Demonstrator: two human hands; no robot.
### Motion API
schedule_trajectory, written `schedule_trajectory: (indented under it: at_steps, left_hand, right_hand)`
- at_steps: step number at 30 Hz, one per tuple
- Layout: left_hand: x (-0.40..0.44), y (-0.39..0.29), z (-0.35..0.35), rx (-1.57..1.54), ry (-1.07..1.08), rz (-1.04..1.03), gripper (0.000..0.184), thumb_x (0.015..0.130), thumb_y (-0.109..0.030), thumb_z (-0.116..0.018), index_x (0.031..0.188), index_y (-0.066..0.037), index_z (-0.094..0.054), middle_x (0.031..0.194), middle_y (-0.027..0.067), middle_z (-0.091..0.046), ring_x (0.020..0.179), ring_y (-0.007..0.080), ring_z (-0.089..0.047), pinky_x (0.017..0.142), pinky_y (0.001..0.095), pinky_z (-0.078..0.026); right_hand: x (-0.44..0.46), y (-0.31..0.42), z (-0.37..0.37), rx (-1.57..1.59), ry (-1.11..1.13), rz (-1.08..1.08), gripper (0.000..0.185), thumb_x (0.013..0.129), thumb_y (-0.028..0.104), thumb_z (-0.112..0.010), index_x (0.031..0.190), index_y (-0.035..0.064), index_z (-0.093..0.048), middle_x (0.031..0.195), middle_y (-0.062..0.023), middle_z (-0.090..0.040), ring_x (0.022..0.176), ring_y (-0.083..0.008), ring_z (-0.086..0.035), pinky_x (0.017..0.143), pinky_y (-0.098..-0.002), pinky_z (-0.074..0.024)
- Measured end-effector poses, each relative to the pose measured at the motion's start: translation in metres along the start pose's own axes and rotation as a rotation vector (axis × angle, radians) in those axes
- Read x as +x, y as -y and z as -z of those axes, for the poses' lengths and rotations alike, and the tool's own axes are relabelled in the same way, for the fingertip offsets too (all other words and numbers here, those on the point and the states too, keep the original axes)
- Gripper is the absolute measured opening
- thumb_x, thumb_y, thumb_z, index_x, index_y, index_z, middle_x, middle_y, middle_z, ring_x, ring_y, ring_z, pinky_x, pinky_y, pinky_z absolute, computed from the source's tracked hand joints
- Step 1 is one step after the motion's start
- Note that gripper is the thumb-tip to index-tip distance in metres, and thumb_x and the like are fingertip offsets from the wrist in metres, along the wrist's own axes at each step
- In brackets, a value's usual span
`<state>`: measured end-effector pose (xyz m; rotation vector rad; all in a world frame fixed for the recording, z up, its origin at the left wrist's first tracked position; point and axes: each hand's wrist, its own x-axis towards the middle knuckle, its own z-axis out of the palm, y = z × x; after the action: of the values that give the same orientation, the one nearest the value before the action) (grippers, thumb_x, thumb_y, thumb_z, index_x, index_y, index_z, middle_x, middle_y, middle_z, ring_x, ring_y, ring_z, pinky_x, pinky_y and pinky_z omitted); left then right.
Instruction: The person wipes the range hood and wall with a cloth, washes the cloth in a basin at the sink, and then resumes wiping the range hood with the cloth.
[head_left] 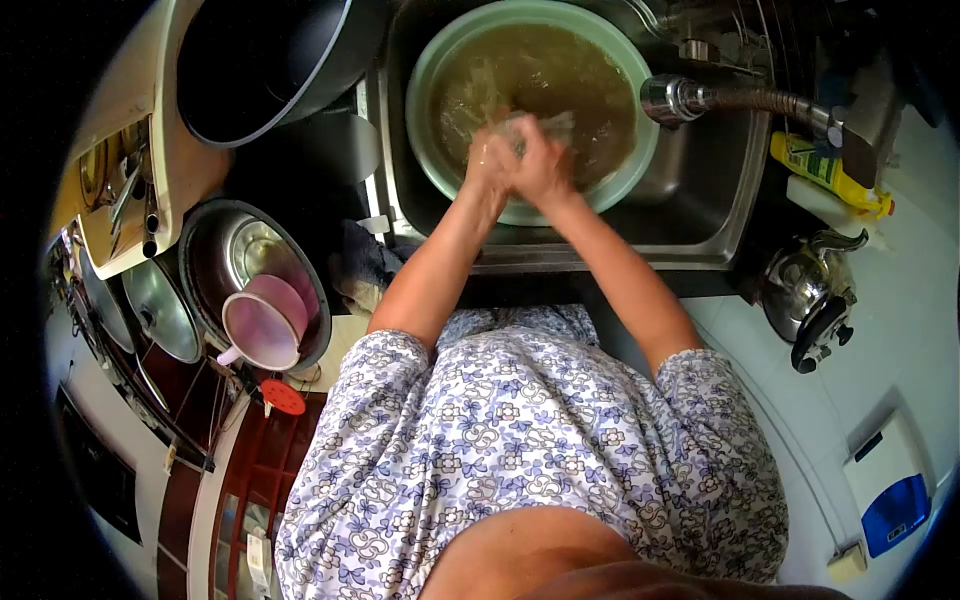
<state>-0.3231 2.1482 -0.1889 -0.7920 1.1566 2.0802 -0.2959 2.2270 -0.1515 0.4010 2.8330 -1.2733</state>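
The left hand (488,160) and right hand (540,165) curl closed together on a blurred wet item (560,126) in the green basin (420,120), inside the sink (700,185). Faucet (674,101): right of the hands; large pot (335,75): left.

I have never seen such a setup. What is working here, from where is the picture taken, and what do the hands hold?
There is no machine: a person works with bare hands. The one picture comes from a camera on the head, looking down, so their own left is at the picture's left.

The left hand and right hand meet over a light green basin of cloudy water, around something pale, too blurred to name.

The basin stands in a steel sink, beside the faucet head. To the right are a yellow bottle and a shiny kettle; to the left, a pink dipper and a big pot.
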Motion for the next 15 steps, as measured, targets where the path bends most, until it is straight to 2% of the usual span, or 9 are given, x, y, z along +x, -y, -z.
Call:
schedule_trajectory:
  at_steps: [1, 3, 4, 6, 7, 9, 13, 14, 15]
  left_hand:
    - [-0.012, -0.010, -0.017, -0.123, -0.071, 0.097, 0.028, 0.090, -0.023, -0.038, 0.111, -0.006, -0.047, 0.091, 0.0098, -0.057, 0.082, 0.0209, -0.056, 0.070, 0.0345, -0.049]
    - [0.000, -0.007, -0.016, -0.298, -0.012, 0.283, 0.025, 0.089, -0.028, -0.043, 0.099, -0.008, -0.054, 0.085, 0.0104, -0.058, 0.083, 0.0208, -0.056, 0.069, 0.0362, -0.047]
    - [-0.013, -0.023, -0.035, -0.233, -0.122, 0.264, 0.030, 0.087, -0.033, -0.049, 0.079, -0.005, -0.055, 0.070, 0.0072, -0.056, 0.064, 0.0214, -0.055, 0.059, 0.0352, -0.046]
    - [-0.007, -0.027, -0.033, -0.237, -0.091, 0.203, 0.031, 0.086, -0.035, -0.049, 0.078, -0.005, -0.054, 0.068, 0.0071, -0.055, 0.061, 0.0212, -0.055, 0.057, 0.0354, -0.046]
    - [-0.006, -0.029, -0.029, -0.239, -0.079, 0.173, 0.032, 0.086, -0.036, -0.049, 0.078, -0.005, -0.054, 0.068, 0.0071, -0.055, 0.060, 0.0212, -0.055, 0.056, 0.0355, -0.046]
    - [-0.006, -0.030, -0.021, -0.207, -0.073, 0.132, 0.030, 0.087, -0.034, -0.048, 0.083, -0.005, -0.055, 0.070, 0.0065, -0.054, 0.061, 0.0184, -0.052, 0.057, 0.0316, -0.045]
    - [0.013, 0.004, -0.006, -0.219, -0.036, 0.044, 0.031, 0.089, -0.031, -0.046, 0.098, -0.004, -0.056, 0.080, 0.0056, -0.055, 0.068, 0.0153, -0.052, 0.060, 0.0296, -0.045]
    - [-0.001, -0.014, -0.019, -0.217, -0.032, 0.170, 0.032, 0.089, -0.032, -0.046, 0.101, -0.004, -0.055, 0.083, 0.0057, -0.056, 0.074, 0.0150, -0.054, 0.065, 0.0300, -0.045]
    - [0.000, -0.011, -0.012, -0.176, -0.006, 0.236, 0.036, 0.089, -0.036, -0.046, 0.104, -0.003, -0.053, 0.087, 0.0050, -0.058, 0.078, 0.0155, -0.055, 0.070, 0.0295, -0.045]
  right_hand:
    - [0.013, -0.018, -0.006, -0.002, -0.038, -0.071, 0.035, 0.079, 0.041, -0.055, 0.090, 0.0075, -0.053, 0.072, -0.0197, -0.060, 0.063, -0.0381, -0.058, 0.056, -0.0450, -0.0451]
    - [0.030, -0.037, -0.005, 0.116, -0.113, -0.167, 0.034, 0.081, 0.038, -0.054, 0.088, 0.0051, -0.054, 0.072, -0.0209, -0.058, 0.067, -0.0379, -0.058, 0.058, -0.0446, -0.0437]
    - [0.027, -0.032, -0.003, 0.128, -0.121, -0.185, 0.032, 0.081, 0.036, -0.054, 0.088, 0.0047, -0.054, 0.073, -0.0212, -0.058, 0.068, -0.0379, -0.057, 0.058, -0.0447, -0.0434]
    - [0.019, -0.010, 0.005, 0.150, -0.135, -0.211, 0.030, 0.081, 0.033, -0.055, 0.087, 0.0038, -0.053, 0.073, -0.0219, -0.057, 0.069, -0.0379, -0.056, 0.059, -0.0448, -0.0427]
    - [0.009, 0.004, 0.010, 0.146, -0.098, -0.100, 0.025, 0.080, 0.028, -0.057, 0.088, 0.0037, -0.055, 0.080, -0.0178, -0.059, 0.077, -0.0361, -0.057, 0.065, -0.0408, -0.0444]
    - [-0.016, 0.033, 0.006, 0.133, -0.099, 0.100, 0.024, 0.079, 0.026, -0.058, 0.086, 0.0031, -0.054, 0.082, -0.0176, -0.058, 0.079, -0.0360, -0.056, 0.066, -0.0405, -0.0445]
    - [0.008, -0.002, -0.008, 0.161, -0.099, -0.088, 0.022, 0.082, 0.025, -0.054, 0.079, 0.0030, -0.054, 0.070, -0.0178, -0.056, 0.072, -0.0371, -0.057, 0.063, -0.0414, -0.0445]
    - [0.021, -0.023, -0.012, 0.129, -0.162, -0.065, 0.029, 0.084, 0.034, -0.049, 0.083, 0.0060, -0.055, 0.064, -0.0218, -0.055, 0.061, -0.0399, -0.055, 0.059, -0.0444, -0.0447]
    - [0.028, -0.050, -0.015, 0.014, -0.111, -0.097, 0.032, 0.085, 0.036, -0.048, 0.082, 0.0052, -0.056, 0.071, -0.0221, -0.057, 0.069, -0.0406, -0.056, 0.062, -0.0443, -0.0446]
